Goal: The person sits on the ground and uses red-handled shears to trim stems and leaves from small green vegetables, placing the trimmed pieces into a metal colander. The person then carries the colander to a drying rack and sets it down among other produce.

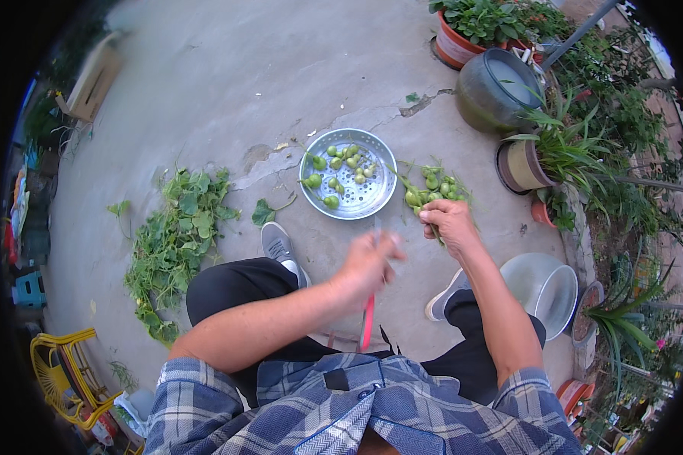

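My left hand (367,267), blurred by motion, holds a tool with a pink-red handle (367,324) that points back toward my body; its pale tip reaches near the basin. With fingers and thumb pinched, my right hand (447,224) grips a green stem beside a pile of small green fruits on vines (432,185). Between and beyond my hands stands a perforated metal basin (347,214), holding several round green fruits (314,181) and paler ones. A single leaf with its stalk (263,212) lies left of the basin.
A heap of leafy green vines (176,239) lies on the concrete at left. Along the right are a large glazed jar (478,96), potted plants (526,165) and a translucent tub (538,296). A yellow chair (62,375) stands lower left, a cardboard box (94,77) upper left.
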The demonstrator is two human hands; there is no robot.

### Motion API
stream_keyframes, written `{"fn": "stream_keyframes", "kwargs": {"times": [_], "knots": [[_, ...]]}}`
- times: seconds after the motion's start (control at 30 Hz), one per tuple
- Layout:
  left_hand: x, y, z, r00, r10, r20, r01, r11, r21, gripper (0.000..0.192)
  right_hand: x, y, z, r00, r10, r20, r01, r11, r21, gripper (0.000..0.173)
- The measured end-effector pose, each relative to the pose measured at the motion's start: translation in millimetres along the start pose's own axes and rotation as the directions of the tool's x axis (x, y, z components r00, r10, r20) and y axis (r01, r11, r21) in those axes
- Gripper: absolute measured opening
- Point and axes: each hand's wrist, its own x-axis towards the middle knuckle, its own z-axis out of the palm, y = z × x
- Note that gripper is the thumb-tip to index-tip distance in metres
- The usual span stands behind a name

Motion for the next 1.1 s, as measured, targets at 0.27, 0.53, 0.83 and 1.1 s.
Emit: {"fn": "stream_keyframes", "kwargs": {"times": [0.27, 0.53, 0.83, 1.1], "knots": [[-23, -10, 5, 0.877, 0.222, 0.426, -0.436, 0.740, 0.513, 0.036, 134, 128, 11, 0.955, -0.251, 0.156, 0.276, 0.568, -0.776, 0.018], [-19, 25, 3, 0.921, 0.107, 0.374, -0.262, 0.881, 0.393, 0.036, 196, 213, 74, 0.891, -0.290, 0.348, 0.432, 0.311, -0.846, 0.012], [-7, 30, 5, 0.947, -0.045, 0.319, -0.055, 0.954, 0.296, 0.034, 168, 233, 98, 0.765, -0.396, 0.507, 0.586, 0.103, -0.804, 0.014], [-3, 45, 6, 0.977, -0.089, 0.196, 0.075, 0.994, 0.075, 0.041, 183, 191, 24, 0.791, -0.594, 0.147, 0.411, 0.337, -0.847, 0.016]]}}
